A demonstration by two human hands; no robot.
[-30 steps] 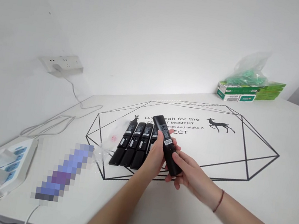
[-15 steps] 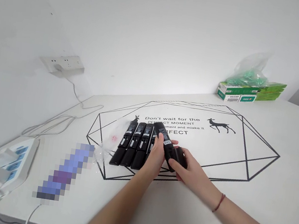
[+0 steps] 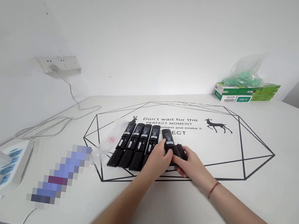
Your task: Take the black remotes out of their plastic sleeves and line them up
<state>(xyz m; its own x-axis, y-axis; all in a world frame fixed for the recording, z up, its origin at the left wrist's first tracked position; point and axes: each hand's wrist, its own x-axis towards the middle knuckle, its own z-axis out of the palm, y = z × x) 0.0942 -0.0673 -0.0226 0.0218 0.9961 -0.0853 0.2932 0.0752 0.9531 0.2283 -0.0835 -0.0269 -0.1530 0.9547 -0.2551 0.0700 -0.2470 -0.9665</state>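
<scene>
Presently clamped with the right grip (image 3: 192,165) on a loose black cover (image 3: 179,151), right of frame centre. Holding a black remote (image 3: 167,137) by its lower half with the left grip (image 3: 157,160), fingers closed about it, beside that cover; cannot tell whether touching. Lined up just left, in the middle of the frame: four more remotes (image 3: 146,131), backs up, compartments open, with covers (image 3: 126,158) below. Near their left side: clear plastic (image 3: 111,140) on the bench (image 3: 206,218). Farther out: a blurred bluish object (image 3: 62,172) and power strip (image 3: 14,166), lower left; green-and-white boxes (image 3: 232,91) under a clear bag (image 3: 242,79), upper right.
</scene>
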